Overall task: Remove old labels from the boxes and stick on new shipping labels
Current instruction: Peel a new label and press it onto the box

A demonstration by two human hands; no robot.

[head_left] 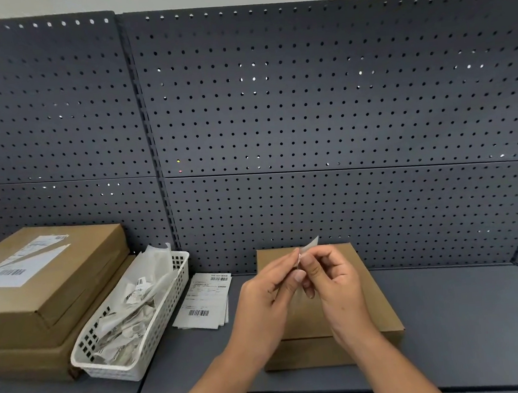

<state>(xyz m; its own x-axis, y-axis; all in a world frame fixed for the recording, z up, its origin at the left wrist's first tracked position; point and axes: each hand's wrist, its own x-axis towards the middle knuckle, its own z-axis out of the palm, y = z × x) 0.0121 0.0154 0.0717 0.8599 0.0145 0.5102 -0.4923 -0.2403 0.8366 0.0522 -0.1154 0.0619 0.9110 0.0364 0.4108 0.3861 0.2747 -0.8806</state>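
Note:
A plain brown cardboard box (368, 305) lies flat on the dark shelf in front of me, its top bare of any label. Above it, my left hand (269, 298) and my right hand (332, 280) meet and pinch a thin white label sheet (311, 243) between thumbs and fingertips; the sheet stands edge-on, its upper tip poking out above my fingers. A small stack of printed shipping labels (204, 303) with barcodes lies on the shelf just left of the box.
A white slotted basket (157, 337) holds crumpled label scraps and backing paper. At the far left, a labelled brown box (73, 291) sits on top of another box. A dark pegboard wall (307, 115) closes the back. Bare shelf (462, 320) extends to the right.

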